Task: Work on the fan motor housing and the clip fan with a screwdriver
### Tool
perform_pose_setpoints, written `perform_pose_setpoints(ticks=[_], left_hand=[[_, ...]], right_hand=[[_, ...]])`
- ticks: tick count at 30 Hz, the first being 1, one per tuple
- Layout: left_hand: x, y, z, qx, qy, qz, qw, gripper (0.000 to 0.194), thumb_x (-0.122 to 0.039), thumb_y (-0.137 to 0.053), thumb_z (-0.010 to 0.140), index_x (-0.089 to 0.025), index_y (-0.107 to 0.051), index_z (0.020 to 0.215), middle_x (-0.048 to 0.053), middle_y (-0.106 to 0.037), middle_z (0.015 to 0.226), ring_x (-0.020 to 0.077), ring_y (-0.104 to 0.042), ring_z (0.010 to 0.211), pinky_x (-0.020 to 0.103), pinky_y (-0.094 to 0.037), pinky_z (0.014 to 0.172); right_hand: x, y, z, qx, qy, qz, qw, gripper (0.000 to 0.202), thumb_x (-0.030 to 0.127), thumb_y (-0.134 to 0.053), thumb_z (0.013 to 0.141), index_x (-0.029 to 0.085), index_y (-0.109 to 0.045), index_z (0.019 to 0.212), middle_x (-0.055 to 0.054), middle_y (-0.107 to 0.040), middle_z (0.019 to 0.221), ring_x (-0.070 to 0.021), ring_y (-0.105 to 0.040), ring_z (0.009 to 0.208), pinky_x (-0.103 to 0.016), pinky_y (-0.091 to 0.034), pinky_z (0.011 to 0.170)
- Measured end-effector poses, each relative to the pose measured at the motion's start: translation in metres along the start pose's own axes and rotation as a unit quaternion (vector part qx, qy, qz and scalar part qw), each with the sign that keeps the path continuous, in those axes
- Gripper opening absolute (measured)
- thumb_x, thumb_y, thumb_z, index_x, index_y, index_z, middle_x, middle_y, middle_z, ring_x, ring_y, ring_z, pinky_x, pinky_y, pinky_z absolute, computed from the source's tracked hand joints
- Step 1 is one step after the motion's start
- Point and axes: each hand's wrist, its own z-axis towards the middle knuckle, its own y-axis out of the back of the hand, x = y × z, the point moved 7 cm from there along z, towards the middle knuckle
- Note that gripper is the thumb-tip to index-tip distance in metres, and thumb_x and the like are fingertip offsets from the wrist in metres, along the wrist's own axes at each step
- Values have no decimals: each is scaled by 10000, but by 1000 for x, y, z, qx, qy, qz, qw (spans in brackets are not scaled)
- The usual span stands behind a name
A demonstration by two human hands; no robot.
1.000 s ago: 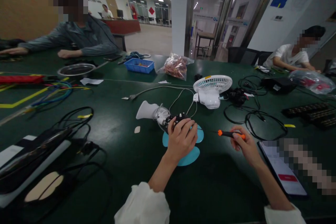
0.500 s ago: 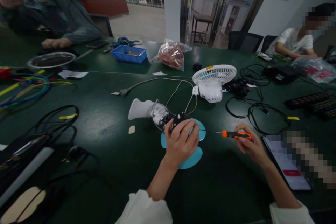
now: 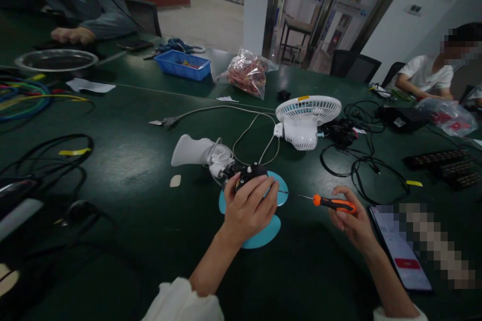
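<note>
My left hand (image 3: 250, 205) is closed around the black motor part (image 3: 250, 174) of a partly dismantled fan. The fan's white stand (image 3: 192, 151) lies on its side to the left, with a white joint (image 3: 220, 159) between stand and motor. Under my left hand the blue fan blades (image 3: 263, 233) lie on the table, partly hidden. My right hand (image 3: 352, 220) holds an orange and black screwdriver (image 3: 335, 203), its thin shaft pointing left. A thin dark rod (image 3: 283, 192) sticks out from the motor side towards the screwdriver's tip; a small gap seems to lie between them.
Behind stands a white fan head with grille (image 3: 307, 123), near a grey power cord (image 3: 211, 108). A phone (image 3: 401, 251) lies by my right forearm. Farther back are a blue tray (image 3: 183, 66) and a plastic bag (image 3: 246, 74). Black cables (image 3: 354, 165) lie right. Two people sit across.
The view has shifted, so most near things appear slightly farther left. My left hand still grips the motor, and the screwdriver stays in my right hand, pointing left.
</note>
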Motion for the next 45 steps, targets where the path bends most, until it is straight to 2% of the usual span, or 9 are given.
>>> perform_pose_setpoints(ticks=[5,10,14,17,21,26,30,37,45], left_hand=[[0,-1,2,10,3,-5,1000,281,-197,-676,761,-240,-650,1038,-4,-727,981,185,-610,960,459,-300,1109],[-1,-1,2,14,2,-7,1000,266,-193,-648,782,-241,-647,1044,-2,-722,1005,194,-609,984,472,-302,1104],[-2,-1,0,11,2,-8,1000,272,-190,-643,785,-235,-648,1053,7,-716,1028,197,-603,1013,460,-299,1102],[-3,-3,-1,0,-7,-14,1000,282,-190,-651,776,-232,-651,1055,7,-716,1026,194,-597,1027,455,-295,1109],[3,-10,0,-14,-26,-10,1000,277,-202,-644,784,-248,-654,1057,-4,-717,1030,194,-593,1029,465,-301,1109],[20,-25,5,-1,-28,-21,999,293,-210,-628,795,-268,-651,1082,-3,-713,1027,207,-587,1054,488,-295,1110],[30,-30,6,-19,-10,-14,1000,275,-219,-632,789,-264,-655,1059,2,-714,1013,213,-594,1032,497,-305,1097],[31,-28,1,-22,-15,-9,1000,293,-213,-632,781,-269,-650,1069,-6,-717,1011,206,-595,1001,476,-320,1091],[30,-27,-2,-16,-17,-4,1000,356,-196,-605,785,-300,-634,1125,-13,-709,1028,199,-588,1022,463,-312,1098]], right_hand=[[7,-2,0,10,23,-35,999,180,394,-573,881,237,-536,961,72,-460,481,-85,-358,381,-202,-229,386],[7,0,4,-19,26,-103,994,220,411,-517,912,204,-591,897,49,-482,511,-81,-382,416,-210,-253,410],[7,-4,5,-16,30,3,999,311,358,-637,823,246,-532,1093,84,-435,544,-82,-375,446,-198,-283,428],[8,-5,10,-17,19,58,998,323,329,-683,772,262,-506,1034,100,-410,535,-75,-346,433,-186,-278,418],[17,-2,27,-22,17,39,999,195,381,-631,824,238,-516,891,97,-410,479,-66,-331,395,-181,-244,400],[30,-5,61,-85,41,-8,996,269,455,-623,824,208,-528,775,76,-432,460,-66,-347,388,-190,-221,385],[22,-12,73,-144,63,18,987,282,463,-599,822,207,-520,735,72,-397,506,-70,-351,415,-202,-267,405],[2,-25,62,-53,41,137,988,274,388,-578,767,254,-519,999,60,-414,652,-86,-369,493,-218,-355,472],[-4,-22,59,-71,21,88,993,222,467,-521,880,248,-515,916,96,-336,456,-78,-258,369,-189,-227,375]])
